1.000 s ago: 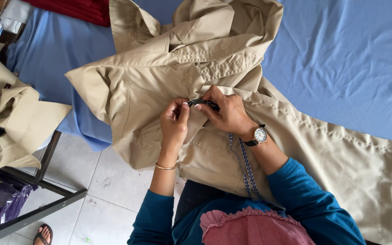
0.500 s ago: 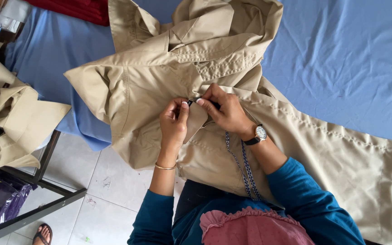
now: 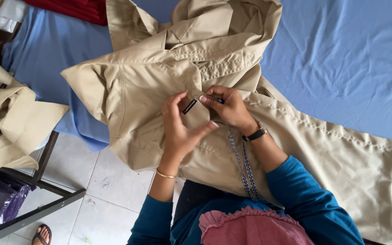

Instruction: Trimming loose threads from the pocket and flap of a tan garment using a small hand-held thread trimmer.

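both hands pinch a small black tag (image 3: 189, 106) on the tan jacket (image 3: 150, 90) overhanging the table's (image 3: 341, 68) near edge; left hand (image 3: 180, 124), right hand (image 3: 227, 106).

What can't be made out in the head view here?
- Dark item at the right hand fingertips: mostly covered by the fingers, kind unclear.
- Small black label by the left hand: too small to read.
- Khaki garment: lower part hidden by arms, top cut off by the edge.
- Pile at left: cut off by the edge.
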